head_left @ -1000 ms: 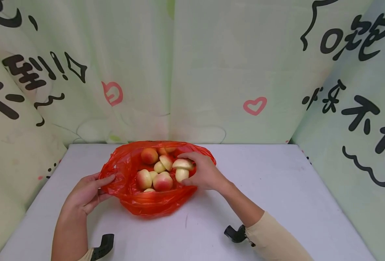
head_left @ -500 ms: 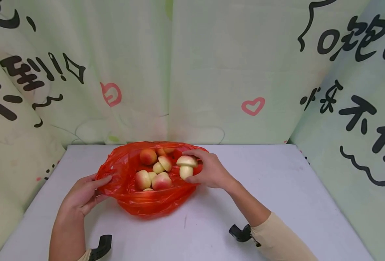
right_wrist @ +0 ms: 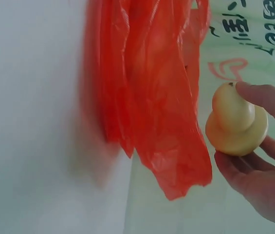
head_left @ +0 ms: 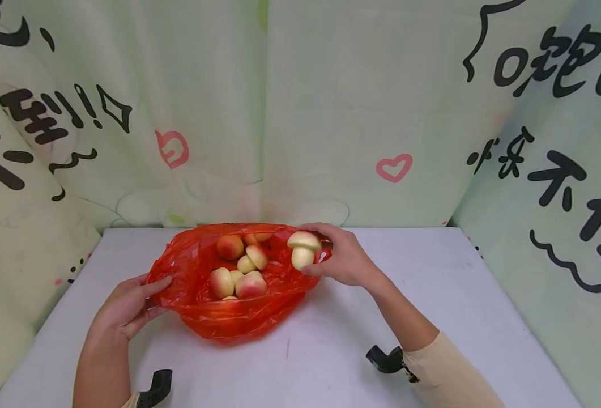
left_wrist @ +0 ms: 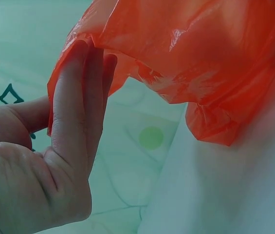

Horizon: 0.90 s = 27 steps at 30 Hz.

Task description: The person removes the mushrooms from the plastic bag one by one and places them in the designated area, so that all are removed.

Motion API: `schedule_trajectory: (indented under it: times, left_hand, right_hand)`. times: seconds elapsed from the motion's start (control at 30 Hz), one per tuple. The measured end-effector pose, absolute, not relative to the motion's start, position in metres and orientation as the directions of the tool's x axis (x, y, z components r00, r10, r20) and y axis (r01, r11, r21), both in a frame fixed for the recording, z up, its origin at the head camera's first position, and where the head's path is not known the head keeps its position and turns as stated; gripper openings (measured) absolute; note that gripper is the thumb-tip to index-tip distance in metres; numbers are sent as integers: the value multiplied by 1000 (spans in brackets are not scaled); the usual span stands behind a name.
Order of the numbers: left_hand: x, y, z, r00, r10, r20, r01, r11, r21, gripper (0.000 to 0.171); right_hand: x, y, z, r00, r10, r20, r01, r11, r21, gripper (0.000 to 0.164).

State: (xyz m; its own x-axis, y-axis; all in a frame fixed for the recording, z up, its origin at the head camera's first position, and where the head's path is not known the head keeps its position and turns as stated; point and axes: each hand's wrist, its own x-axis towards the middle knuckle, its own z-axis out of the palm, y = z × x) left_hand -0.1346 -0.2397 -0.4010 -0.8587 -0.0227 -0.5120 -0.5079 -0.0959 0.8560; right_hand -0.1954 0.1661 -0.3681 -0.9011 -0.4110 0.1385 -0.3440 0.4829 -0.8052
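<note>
A red plastic bag (head_left: 229, 323) sits gaping on the table in the head view. My left hand (head_left: 127, 306) pinches its left edge between thumb and fingers; in the left wrist view the film lies between thumb and straight fingers (left_wrist: 69, 107). My right hand (head_left: 348, 258) grips a pale yellow mushroom (head_left: 302, 258) over the bag's right side. The right wrist view has this mushroom (right_wrist: 234, 122) between thumb and fingertips, beside the hanging film. Inside the bag are another mushroom (head_left: 256, 256) and several red-and-yellow peach-like fruits (head_left: 251, 285), some partly hidden by the film.
A white table (head_left: 407, 317) spreads around the bag. Printed curtains (head_left: 325, 113) stand behind the table and on both sides. Black wrist-camera mounts (head_left: 384, 360) stick out from both forearms.
My right hand has moved right and slightly up with the mushroom, away from the other fruits. The left hand keeps its pinch on the bag's edge.
</note>
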Motion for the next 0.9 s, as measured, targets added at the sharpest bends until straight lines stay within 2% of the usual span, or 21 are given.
schedule_trajectory:
  times: [0.23,0.63,0.9]
  left_hand:
    - [-134,-240,-401,-862,-16,-506,-502,-109,858,78]
    - [-134,-243,-401,-854,-26,-520,-514,-117,850,82]
    - [-134,-243,-402,-854,-25,-520,-515,-112,850,83]
  right_hand:
    - [-202,185,-359,-894,-422,152,-347,436,-830,68]
    - [-209,215,-369,-904,-393,168,-335,410,-848,71]
    - [-212,233,-369,-924,-358,136,-281,394,-875,72]
